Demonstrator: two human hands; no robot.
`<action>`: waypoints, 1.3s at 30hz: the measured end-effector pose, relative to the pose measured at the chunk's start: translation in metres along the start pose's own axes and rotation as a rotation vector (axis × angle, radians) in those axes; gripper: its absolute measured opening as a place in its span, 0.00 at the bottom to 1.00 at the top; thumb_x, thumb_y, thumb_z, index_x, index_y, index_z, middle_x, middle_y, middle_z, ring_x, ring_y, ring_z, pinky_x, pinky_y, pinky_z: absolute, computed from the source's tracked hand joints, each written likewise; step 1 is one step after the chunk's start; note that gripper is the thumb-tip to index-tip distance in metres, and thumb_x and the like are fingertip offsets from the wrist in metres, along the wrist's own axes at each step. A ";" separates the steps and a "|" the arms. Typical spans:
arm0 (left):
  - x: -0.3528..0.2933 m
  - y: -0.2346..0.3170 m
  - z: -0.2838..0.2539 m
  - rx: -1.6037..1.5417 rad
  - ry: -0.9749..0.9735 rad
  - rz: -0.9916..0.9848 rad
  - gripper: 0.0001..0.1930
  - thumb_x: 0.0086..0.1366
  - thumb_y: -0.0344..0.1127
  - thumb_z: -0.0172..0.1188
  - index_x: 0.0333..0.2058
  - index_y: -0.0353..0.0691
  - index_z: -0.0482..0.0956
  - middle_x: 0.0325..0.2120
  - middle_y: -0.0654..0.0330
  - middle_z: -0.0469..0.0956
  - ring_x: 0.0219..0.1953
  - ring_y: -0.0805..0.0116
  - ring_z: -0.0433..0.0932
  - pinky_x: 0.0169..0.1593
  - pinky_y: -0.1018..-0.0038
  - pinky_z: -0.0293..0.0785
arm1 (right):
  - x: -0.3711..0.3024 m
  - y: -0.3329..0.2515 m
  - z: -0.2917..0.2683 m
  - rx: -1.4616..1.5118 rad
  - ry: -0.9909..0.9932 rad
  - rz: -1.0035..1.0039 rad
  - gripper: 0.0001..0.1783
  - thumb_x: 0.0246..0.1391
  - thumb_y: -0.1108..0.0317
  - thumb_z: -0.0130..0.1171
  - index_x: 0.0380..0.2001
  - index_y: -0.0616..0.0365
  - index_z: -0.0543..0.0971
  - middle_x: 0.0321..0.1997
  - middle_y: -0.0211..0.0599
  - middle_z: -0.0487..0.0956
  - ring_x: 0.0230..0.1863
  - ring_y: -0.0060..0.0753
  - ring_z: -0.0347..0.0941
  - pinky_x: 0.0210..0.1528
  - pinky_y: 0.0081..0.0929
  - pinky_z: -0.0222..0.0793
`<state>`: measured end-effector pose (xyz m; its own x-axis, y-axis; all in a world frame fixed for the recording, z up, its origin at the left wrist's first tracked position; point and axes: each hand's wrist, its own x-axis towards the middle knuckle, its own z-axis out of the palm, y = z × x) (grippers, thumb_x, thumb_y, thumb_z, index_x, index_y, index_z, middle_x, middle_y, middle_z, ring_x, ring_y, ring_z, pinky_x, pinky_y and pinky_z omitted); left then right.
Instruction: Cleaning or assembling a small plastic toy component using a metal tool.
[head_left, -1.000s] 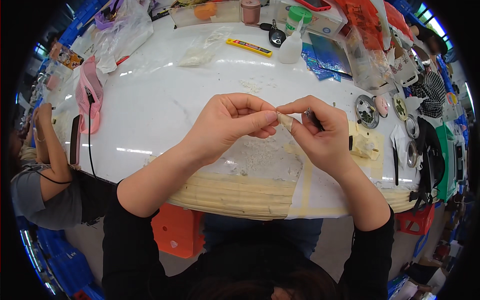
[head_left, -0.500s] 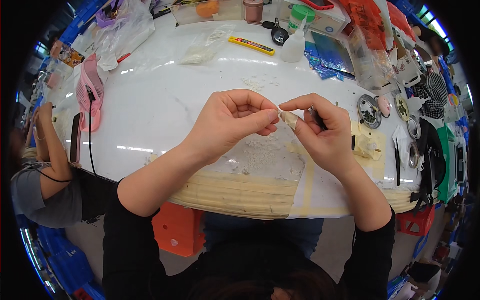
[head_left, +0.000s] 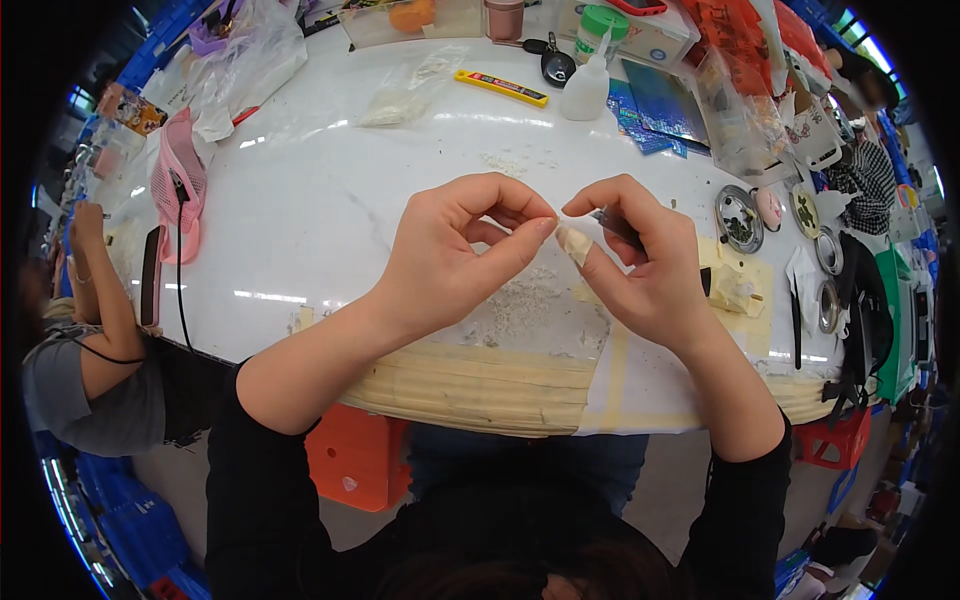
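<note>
Over the middle of the white table, my left hand point(head_left: 455, 250) pinches thumb against forefinger. Whatever lies between those fingertips is too small to make out. My right hand point(head_left: 640, 262) is close beside it, its forefinger and tape-wrapped thumb a little apart near the left fingertips. Curled in the right fingers is a slim dark tool point(head_left: 622, 230), mostly hidden, so its kind cannot be told. Small pale chips point(head_left: 520, 305) lie scattered on the tabletop beneath both hands.
A yellow box cutter point(head_left: 502, 88), a white squeeze bottle point(head_left: 586, 92) and a bag of pale bits point(head_left: 392, 108) lie farther back. Round metal tins point(head_left: 738, 219) and a taped block point(head_left: 735, 290) sit right. Another person's arm point(head_left: 105, 290) rests at the far left.
My right fingers have shifted, and the dark tool in them now sits at another angle with its end nearer the forefinger. The left hand keeps its pinch, moving only slightly.
</note>
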<state>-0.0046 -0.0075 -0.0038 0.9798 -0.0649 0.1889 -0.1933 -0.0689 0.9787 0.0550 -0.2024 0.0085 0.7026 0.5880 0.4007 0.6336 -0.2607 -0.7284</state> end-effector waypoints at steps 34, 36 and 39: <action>0.002 -0.001 -0.003 0.333 -0.006 0.380 0.05 0.59 0.19 0.62 0.35 0.32 0.80 0.33 0.59 0.79 0.34 0.74 0.79 0.39 0.79 0.79 | -0.001 0.009 -0.005 -0.589 -0.003 -0.224 0.09 0.45 0.68 0.65 0.26 0.54 0.73 0.20 0.31 0.72 0.19 0.38 0.71 0.22 0.33 0.64; 0.002 -0.001 -0.003 0.339 -0.006 0.392 0.05 0.59 0.19 0.62 0.35 0.32 0.80 0.32 0.59 0.79 0.34 0.74 0.79 0.39 0.79 0.79 | -0.001 0.008 -0.005 -0.586 -0.005 -0.225 0.09 0.44 0.69 0.65 0.26 0.54 0.73 0.20 0.31 0.72 0.19 0.38 0.70 0.21 0.33 0.63; 0.002 -0.001 -0.002 0.322 0.016 0.397 0.05 0.59 0.20 0.63 0.34 0.32 0.81 0.31 0.59 0.80 0.33 0.74 0.79 0.38 0.79 0.79 | -0.001 0.006 -0.006 -0.588 -0.006 -0.228 0.09 0.43 0.68 0.65 0.25 0.54 0.73 0.20 0.31 0.72 0.19 0.37 0.70 0.21 0.33 0.63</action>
<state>-0.0019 -0.0054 -0.0043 0.8280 -0.1333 0.5446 -0.5539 -0.3451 0.7577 0.0597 -0.2089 0.0070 0.5283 0.6823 0.5054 0.8405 -0.5046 -0.1974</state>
